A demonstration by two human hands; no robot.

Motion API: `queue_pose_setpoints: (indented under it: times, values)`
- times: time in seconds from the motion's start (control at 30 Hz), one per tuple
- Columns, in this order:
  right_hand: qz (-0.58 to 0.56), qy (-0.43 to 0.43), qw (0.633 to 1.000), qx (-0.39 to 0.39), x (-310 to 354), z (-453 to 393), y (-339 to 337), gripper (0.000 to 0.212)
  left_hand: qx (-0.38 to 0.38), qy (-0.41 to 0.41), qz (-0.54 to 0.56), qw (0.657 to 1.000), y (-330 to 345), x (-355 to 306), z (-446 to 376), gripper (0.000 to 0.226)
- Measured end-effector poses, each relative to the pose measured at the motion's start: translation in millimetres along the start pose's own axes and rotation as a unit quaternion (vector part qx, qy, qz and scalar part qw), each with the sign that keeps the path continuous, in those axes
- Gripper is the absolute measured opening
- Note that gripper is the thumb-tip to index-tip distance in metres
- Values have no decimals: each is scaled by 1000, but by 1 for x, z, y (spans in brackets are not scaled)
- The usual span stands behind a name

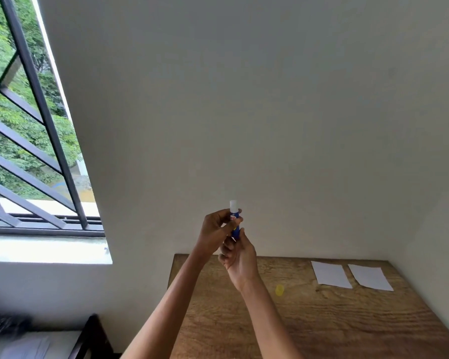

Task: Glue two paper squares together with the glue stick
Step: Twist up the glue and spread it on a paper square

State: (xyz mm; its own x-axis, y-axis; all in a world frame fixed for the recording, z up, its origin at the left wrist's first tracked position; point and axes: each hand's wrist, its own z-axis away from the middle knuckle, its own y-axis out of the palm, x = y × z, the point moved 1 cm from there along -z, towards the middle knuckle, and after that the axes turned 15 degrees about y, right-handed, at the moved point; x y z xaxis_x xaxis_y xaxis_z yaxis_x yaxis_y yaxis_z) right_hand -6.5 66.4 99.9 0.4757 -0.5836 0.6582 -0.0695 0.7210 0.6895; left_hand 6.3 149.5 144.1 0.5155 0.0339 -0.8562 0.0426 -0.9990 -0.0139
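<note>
Blue glue stick (235, 224) upright, gripped by left hand (215, 229) above, right hand (240, 257) below.

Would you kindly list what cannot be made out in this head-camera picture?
- Glue stick label: covered by left hand fingers.
- Its base: hidden inside right hand.
- Table: near edge cut by frame bottom.
- Items at bottom left: blurred.
</note>
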Motion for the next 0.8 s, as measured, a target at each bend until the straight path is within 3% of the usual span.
queue_pose_setpoints:
  times: [0.13, 0.2, 0.37, 0.6, 0.8]
  values:
    - [114, 4, 991, -62, -3, -3, -14, 37, 5, 8, -6, 1000, -2, 17, 7, 19]
    - [250, -42, 959, -129, -5, -7, -27, 31, 18, 10, -34, 999, -3, 32, 13, 21]
    - [454, -139, 860, -189, -13, -18, -54, 24, 10, -28, -52, 998, -4, 74, 34, 28]
    - [579, -174, 757, -246, -36, -49, -85, 11, -15, -83, -67, 994, -3, 124, 57, 28]
    - [589, -161, 743, -274, -44, -71, -104, 8, -21, -131, -42, 990, -2, 152, 69, 41]
